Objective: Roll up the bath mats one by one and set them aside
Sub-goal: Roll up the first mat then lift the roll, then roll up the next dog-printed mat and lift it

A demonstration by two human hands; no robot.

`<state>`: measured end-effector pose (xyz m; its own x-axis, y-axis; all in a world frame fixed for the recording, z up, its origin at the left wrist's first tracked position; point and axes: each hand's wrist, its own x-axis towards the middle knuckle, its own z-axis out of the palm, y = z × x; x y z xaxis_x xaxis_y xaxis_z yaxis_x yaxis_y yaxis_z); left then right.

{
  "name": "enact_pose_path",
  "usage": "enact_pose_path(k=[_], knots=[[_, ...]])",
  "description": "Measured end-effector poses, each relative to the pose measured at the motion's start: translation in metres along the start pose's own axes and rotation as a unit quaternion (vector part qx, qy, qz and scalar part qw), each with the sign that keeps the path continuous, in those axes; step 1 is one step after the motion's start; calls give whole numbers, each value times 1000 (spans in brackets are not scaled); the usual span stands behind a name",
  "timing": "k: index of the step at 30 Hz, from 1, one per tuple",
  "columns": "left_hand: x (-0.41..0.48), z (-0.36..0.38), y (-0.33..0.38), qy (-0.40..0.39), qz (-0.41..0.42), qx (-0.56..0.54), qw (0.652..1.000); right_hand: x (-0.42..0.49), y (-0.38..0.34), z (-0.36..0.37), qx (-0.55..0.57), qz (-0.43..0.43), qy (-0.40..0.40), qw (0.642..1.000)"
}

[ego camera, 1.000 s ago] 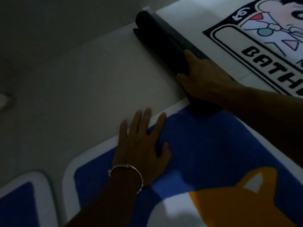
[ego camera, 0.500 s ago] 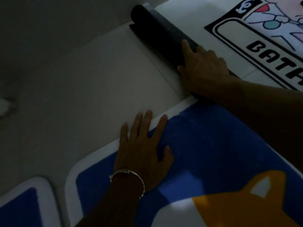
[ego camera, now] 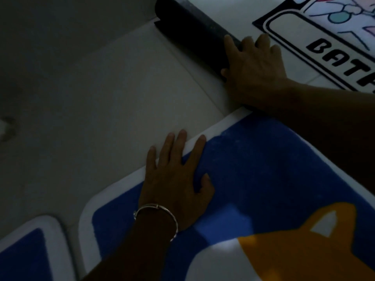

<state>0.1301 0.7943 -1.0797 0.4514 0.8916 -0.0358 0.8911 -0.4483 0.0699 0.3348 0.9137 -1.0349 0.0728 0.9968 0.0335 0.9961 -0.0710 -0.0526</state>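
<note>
- The rolled mat (ego camera: 190, 31) lies under the right hand (ego camera: 255, 72) and runs away from it up and to the left; its near end is hidden beneath that hand and wrist.
- The right hand lies over the roll, fingers bent across its far side and thumb against the near side.
- The left hand (ego camera: 176, 179) is spread flat, palm down, on the blue mat (ego camera: 263, 169), fingertips reaching its white border; it holds nothing. A thin metal bangle (ego camera: 156, 211) circles the wrist.
- The roll is a dark, smooth-looking cylinder with a loose flap at its far end. The blue mat looks plush, with rounded corners and an orange-and-white figure.
- Beyond the right hand lies a flat lettered mat (ego camera: 324, 49), just beside the roll.
- Left of both hands spreads the pale tiled floor (ego camera: 91, 98); a second blue mat (ego camera: 24, 252) lies behind the left wrist.
</note>
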Motion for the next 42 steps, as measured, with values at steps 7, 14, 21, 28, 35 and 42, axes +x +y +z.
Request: enact_pose_path(k=[7,14,21,28,35,42], knots=[[1,-1,1,-5,-6,-2,1000,1,-3,3,-13,8,21,1000],[1,-1,1,-3,-5,-6,1000,9,-11,7,9,20,29,999],[1,-1,1,-1,-3,-4,1000,14,-11,7,5,10,29,1000],[0,-2,2,-2,-2,-19,1000,27,-14,6,29,13,30,999],[1,-4,1,-11,-5,-30,999,22,-19,9,-10,17,38,999],[0,-3,1,-19,-8,-28,999,-15,-55,-2,28,-34,48,998]])
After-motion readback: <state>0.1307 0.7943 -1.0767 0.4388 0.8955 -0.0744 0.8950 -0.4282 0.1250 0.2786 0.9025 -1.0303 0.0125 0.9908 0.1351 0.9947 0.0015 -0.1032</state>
